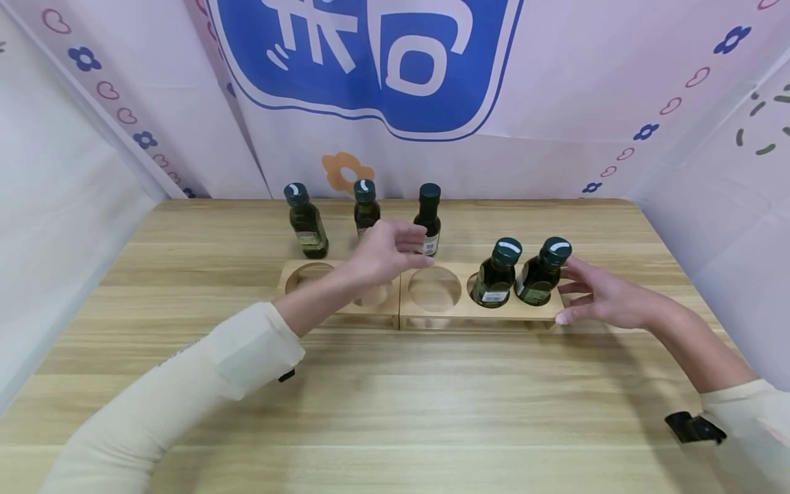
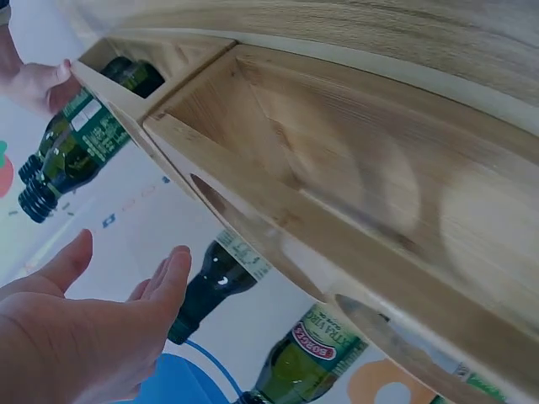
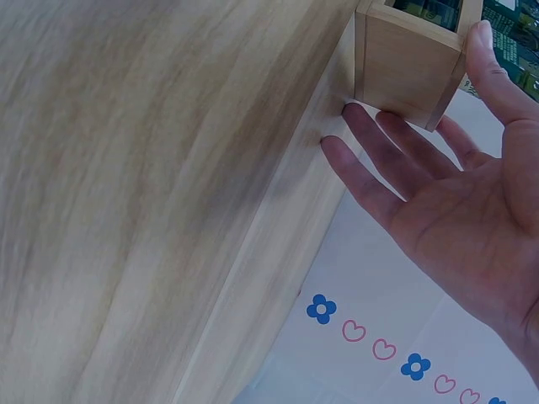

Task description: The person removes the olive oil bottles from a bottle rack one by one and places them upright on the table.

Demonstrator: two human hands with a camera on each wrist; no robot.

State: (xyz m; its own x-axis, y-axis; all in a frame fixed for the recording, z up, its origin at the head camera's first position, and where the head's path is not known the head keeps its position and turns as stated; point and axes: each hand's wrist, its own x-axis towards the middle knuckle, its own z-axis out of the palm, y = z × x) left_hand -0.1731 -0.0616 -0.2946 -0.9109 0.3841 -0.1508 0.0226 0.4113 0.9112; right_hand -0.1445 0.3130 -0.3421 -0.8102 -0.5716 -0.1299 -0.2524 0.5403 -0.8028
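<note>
2 bottles (image 1: 494, 283) in rack (image 1: 404, 291), right side; 3 behind, apparently on table (image 1: 432, 398)

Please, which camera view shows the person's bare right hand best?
The right wrist view, where the bare right hand appears large, its palm and fingers visible. The head view shows it smaller, at the pale rectangular wooden rack; the left wrist view, only partly, near the upper left corner.

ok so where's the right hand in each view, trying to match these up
Head: right hand at the right, by the end of the wooden rack.
Left wrist: small, upper left; the larger hand lower left is the left hand.
Right wrist: large, along the right side.
Shared landmark: that rack end, beside the right hand every time.
</note>
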